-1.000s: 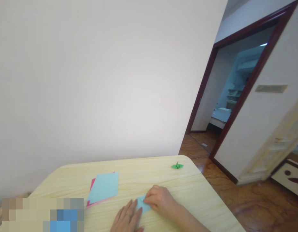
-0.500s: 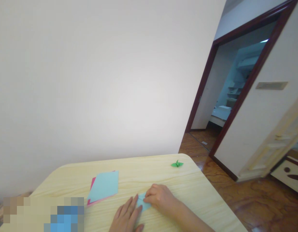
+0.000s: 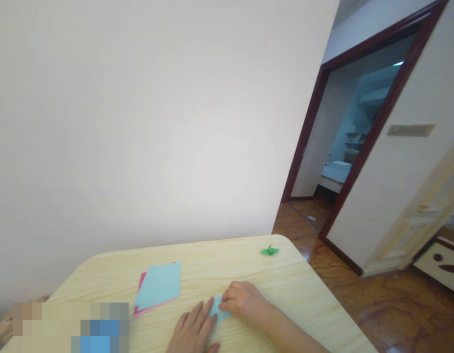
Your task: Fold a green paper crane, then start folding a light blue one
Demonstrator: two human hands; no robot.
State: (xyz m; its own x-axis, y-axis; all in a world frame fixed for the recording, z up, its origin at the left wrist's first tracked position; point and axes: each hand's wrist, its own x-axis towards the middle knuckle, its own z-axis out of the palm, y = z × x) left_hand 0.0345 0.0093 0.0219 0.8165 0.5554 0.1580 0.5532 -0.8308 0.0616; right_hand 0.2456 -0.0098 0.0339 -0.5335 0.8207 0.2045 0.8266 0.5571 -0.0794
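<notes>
A small folded piece of light blue paper (image 3: 221,314) lies on the wooden table between my two hands. My left hand (image 3: 193,327) rests flat with its fingers spread, the fingertips on the paper's left edge. From the right, my right hand (image 3: 245,301) has its fingers curled together at the paper's right part, covering some of it. A green folded paper crane (image 3: 270,250) stands near the table's far right corner, away from both hands.
Square sheets, light blue (image 3: 160,283) over pink (image 3: 138,311), lie to the left on the pale wooden table (image 3: 112,274). A white wall (image 3: 156,122) stands behind the table. A doorway with a dark red frame (image 3: 311,122) is at the right. A blurred patch covers the lower left.
The fold line seen on the small blue paper shows less now, and its visible surface looks flatter. Both hands stay in nearly the same place. The view has shifted slightly.
</notes>
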